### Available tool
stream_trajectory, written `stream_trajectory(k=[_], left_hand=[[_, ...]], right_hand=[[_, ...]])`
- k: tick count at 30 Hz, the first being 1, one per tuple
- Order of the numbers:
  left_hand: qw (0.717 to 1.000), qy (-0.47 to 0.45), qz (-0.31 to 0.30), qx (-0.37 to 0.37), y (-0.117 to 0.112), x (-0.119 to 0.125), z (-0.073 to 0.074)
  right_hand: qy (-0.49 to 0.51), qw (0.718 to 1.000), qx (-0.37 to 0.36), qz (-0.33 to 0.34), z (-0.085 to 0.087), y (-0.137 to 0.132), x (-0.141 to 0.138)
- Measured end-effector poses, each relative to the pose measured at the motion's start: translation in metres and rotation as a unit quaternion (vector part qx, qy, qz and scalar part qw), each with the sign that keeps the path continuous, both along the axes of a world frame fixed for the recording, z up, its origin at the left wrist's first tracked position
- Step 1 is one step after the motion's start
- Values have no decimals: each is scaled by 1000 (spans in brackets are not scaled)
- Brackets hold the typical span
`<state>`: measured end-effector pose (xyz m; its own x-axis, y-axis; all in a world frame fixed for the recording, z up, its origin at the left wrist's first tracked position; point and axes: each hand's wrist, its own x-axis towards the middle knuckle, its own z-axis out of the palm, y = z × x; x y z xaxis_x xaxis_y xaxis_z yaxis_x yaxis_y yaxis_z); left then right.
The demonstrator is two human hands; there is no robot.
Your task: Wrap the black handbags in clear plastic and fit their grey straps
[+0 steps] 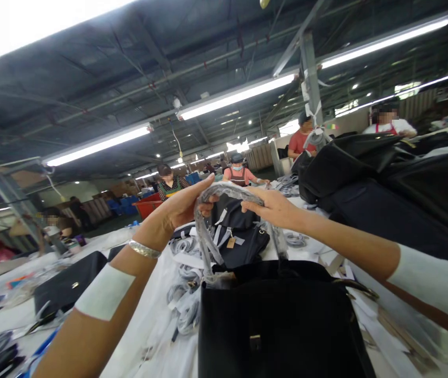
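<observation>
Single head-worn view, facing forward across the tabletop (157,302), wide enough to take in the ceiling (224,37) up top. Close range: both hands (186,203) (274,208) mid-frame, black bag (282,310) nearest, cropped by bottom edge.

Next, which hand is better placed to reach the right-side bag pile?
Right hand, probably: it's nearer the bag pile, while the left hand is farther across; both hold the wrapped handle.

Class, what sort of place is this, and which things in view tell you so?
Probably a bag factory or workshop: a black bag is held by its handle, more black bags are heaped nearby, and several other people are spread about under strip lights.
</observation>
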<state>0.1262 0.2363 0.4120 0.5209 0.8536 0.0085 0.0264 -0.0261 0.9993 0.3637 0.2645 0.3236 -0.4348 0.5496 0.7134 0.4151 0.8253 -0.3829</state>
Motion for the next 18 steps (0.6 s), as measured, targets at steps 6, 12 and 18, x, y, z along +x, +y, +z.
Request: stream_trajectory(k=[6,12,18], left_hand=[[997,63,-36,-19,-9,9,14],[995,-24,51,82,-20,2,2],[985,-76,95,122,-31,7,-7]], right_hand=[[16,997,-57,57,-3,4,2],[116,952,-268,96,-62,-33,55],[114,922,-369,38,-178,-117,111]])
